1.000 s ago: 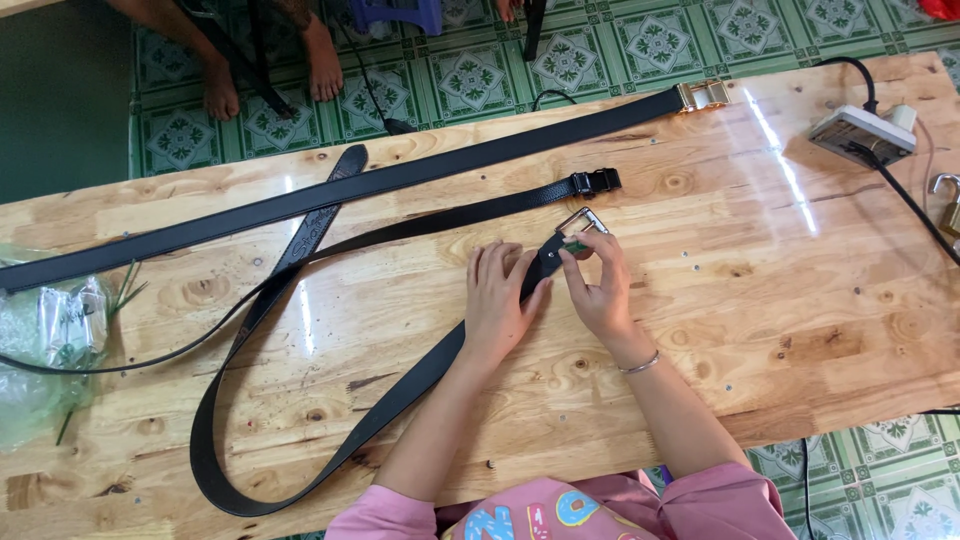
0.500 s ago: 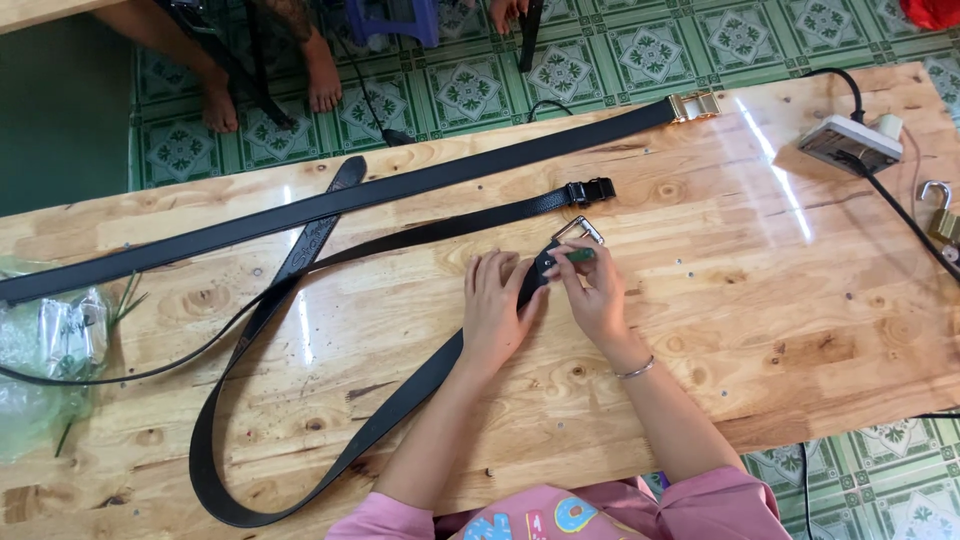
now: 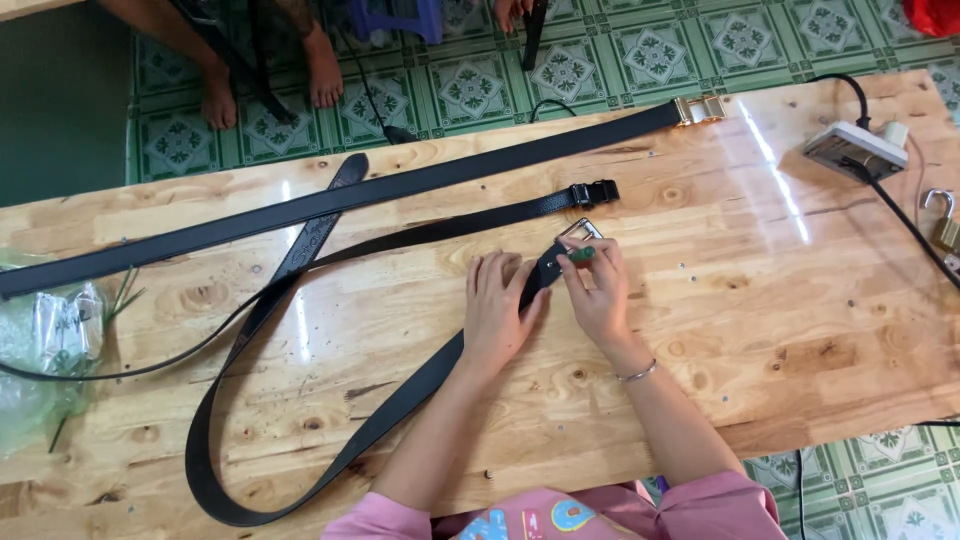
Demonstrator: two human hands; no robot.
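Head view: our left hand (image 3: 497, 310) presses flat on the black belt (image 3: 330, 460) near its buckle end, mid-table. Our right hand (image 3: 597, 292) pinches a small green-handled tool (image 3: 581, 255) against the silver buckle (image 3: 578, 233). Far off, a second belt (image 3: 400, 190) crosses the wooden table (image 3: 780, 330).

belt (image 3: 400, 405): black, lying flat, looping wide across the wooden table | buckle (image 3: 578, 232): silver, rectangular, at the belt's end | tool (image 3: 581, 254): small, green, right at the buckle
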